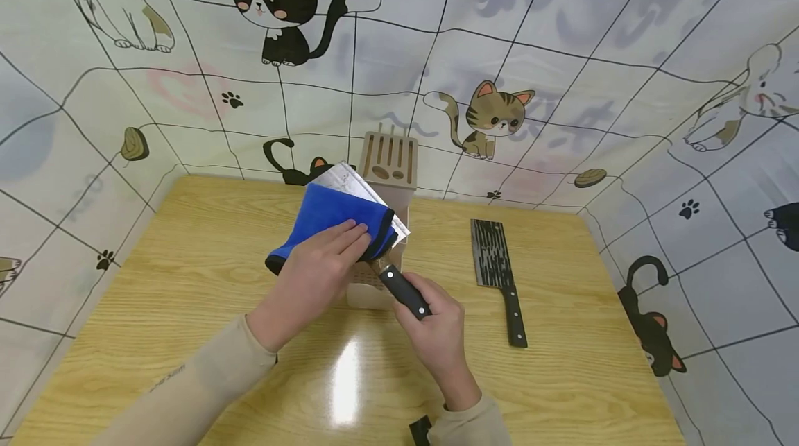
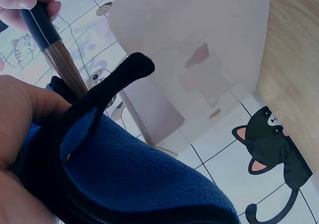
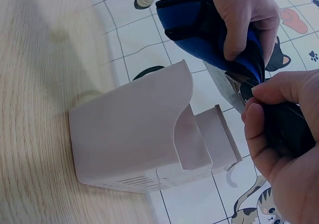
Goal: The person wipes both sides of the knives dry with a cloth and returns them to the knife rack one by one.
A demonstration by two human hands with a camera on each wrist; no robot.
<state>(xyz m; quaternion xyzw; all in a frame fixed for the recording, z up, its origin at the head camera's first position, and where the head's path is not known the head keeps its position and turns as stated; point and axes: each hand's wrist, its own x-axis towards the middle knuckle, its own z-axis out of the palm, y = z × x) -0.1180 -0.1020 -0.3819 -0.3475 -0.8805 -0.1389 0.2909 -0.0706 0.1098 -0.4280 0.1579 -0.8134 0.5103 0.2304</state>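
Observation:
My right hand (image 1: 437, 328) grips the black riveted handle of a cleaver (image 1: 404, 290), its wide blade slanting up to the left. Over that blade lies a folded blue cloth (image 1: 337, 213) with black edging. My left hand (image 1: 318, 262) pinches the cloth around the blade, thumb on one face and fingers on the other, as the right wrist view shows. Much of the blade is hidden under the cloth; a bare strip shows along its far edge. Behind both hands stands a beige knife holder (image 3: 129, 129) with a slotted top.
A second cleaver (image 1: 493, 252) with a dark streaked blade lies on the wooden table (image 1: 562, 376), right of the holder. Part of a black object (image 1: 420, 430) shows by the right sleeve at the front. Cat-patterned sheeting (image 1: 399, 50) encloses the table's back and sides.

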